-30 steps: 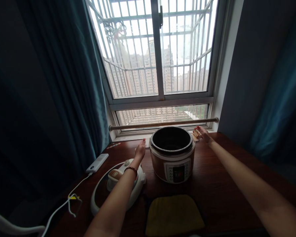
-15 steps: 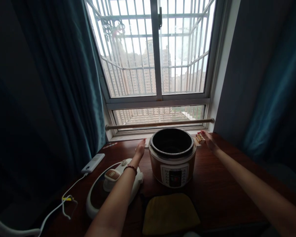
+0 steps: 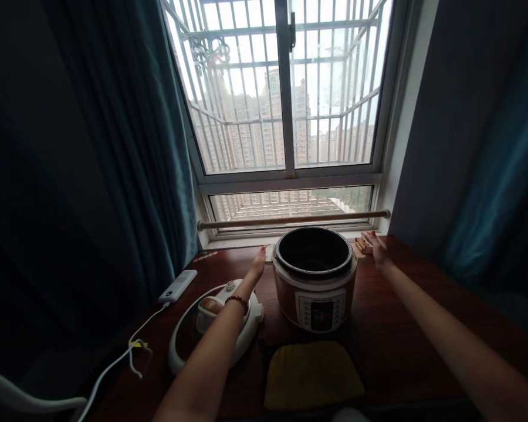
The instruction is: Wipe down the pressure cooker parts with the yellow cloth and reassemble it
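An electric pressure cooker (image 3: 286, 293) stands on the table without its lid. Its dark inner pot (image 3: 313, 252) is uncovered, and little can be made out inside. My left hand (image 3: 257, 262) is closed at the pale left side handle; its fingertips are partly hidden. On the opposite side, my right hand (image 3: 380, 251) is at the right handle (image 3: 363, 246), thumb over the top and most fingers out of sight. Under my left forearm lies the cooker's lid (image 3: 176, 346), white-rimmed with a brown and white knob.
A folded yellowish cloth (image 3: 313, 376) lies before the cooker on the brown wooden table (image 3: 405, 340). At left are a white power bank (image 3: 178, 287) and a white cable (image 3: 110, 364). Behind the cooker, a rail (image 3: 290, 221) crosses below the barred window. Blue curtains (image 3: 127, 146) flank it.
The whole view has shifted slightly, so everything appears a little farther right. Both hands stay at the cooker's sides, and the cooker keeps its place on the table.
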`<state>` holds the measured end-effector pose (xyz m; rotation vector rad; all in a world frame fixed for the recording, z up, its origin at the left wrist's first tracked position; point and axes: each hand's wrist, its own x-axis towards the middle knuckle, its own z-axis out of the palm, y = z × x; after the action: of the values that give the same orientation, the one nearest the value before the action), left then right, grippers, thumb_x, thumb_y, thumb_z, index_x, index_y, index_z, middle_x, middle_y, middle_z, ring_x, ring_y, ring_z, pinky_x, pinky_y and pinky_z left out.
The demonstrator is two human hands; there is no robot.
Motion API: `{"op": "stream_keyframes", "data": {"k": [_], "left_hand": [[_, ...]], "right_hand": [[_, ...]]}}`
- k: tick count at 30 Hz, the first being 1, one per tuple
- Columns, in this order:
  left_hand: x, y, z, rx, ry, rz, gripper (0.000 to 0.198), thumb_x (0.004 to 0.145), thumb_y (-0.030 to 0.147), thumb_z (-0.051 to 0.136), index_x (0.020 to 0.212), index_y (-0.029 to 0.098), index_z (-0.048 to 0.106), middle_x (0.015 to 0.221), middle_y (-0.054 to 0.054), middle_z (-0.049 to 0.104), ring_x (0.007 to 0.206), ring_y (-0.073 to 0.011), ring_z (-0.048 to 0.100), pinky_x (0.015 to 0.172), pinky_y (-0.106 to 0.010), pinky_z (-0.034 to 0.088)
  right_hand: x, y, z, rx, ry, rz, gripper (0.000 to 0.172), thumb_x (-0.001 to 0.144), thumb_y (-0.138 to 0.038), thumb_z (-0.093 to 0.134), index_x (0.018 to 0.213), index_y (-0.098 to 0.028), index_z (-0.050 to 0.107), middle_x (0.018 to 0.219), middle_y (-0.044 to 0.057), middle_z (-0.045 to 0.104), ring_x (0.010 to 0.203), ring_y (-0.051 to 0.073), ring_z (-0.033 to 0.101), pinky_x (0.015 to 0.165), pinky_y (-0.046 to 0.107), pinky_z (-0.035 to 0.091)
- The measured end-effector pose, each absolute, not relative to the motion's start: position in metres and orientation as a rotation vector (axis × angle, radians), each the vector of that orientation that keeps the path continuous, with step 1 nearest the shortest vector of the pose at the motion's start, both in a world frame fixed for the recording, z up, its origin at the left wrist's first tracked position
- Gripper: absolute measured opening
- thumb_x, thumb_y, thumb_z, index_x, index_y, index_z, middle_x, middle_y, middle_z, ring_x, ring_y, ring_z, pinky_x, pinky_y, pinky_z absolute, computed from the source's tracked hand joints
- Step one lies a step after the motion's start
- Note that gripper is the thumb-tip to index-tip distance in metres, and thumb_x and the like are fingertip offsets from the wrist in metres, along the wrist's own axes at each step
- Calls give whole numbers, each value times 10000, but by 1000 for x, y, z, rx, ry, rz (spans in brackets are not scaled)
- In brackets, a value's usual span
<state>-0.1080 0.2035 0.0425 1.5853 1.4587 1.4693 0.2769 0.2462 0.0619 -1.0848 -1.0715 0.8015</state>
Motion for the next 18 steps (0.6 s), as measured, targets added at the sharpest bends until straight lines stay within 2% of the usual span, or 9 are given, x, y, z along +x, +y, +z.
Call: {"op": "stream_keyframes", "data": {"k": [3,7,10,14,16,18], "left_hand": [[-111,201,39,1667,1528,1389,712,880,581,111,1137,110,579,1161,-125,619,1128,-208,537,979,-334,381],[-120,178,31,1748,1730,1263,737,879,574,86,985,102,643,994,-145,679,1016,-249,598,895,-368,431],[-130,150,25,1813,1923,1176,603,879,553,205,918,155,656,943,-123,688,962,-269,611,856,-390,435],[-151,117,18,1931,2169,1093,323,828,417,444,921,182,644,1038,-110,655,1119,-273,514,984,-410,332],[-168,106,15,1934,2326,1070,307,806,360,480,978,150,625,1136,-150,605,1213,-307,418,1035,-475,243],[-186,99,10,1909,2463,1038,364,809,360,467,1038,110,598,1206,-198,549,1253,-349,351,1029,-542,206]], "right_hand": [[266,219,61,-1103,-955,724,501,797,-608,364,966,-177,555,1052,128,624,898,209,607,673,302,477],[233,143,37,-1088,-811,624,434,833,-533,294,955,-190,531,1071,106,607,889,199,600,654,292,475],[185,71,11,-1018,-668,712,315,839,-447,350,860,-207,552,864,60,629,736,169,598,635,287,480],[112,18,-1,-1031,-890,969,352,843,-457,369,700,-200,562,666,35,604,609,154,553,579,270,447],[82,20,-1,-952,-1014,1097,406,861,-485,329,690,-194,555,632,32,591,571,148,537,555,266,433],[60,32,-6,-905,-1190,1112,441,885,-494,276,713,-190,545,639,31,583,579,144,536,563,258,417]]}}
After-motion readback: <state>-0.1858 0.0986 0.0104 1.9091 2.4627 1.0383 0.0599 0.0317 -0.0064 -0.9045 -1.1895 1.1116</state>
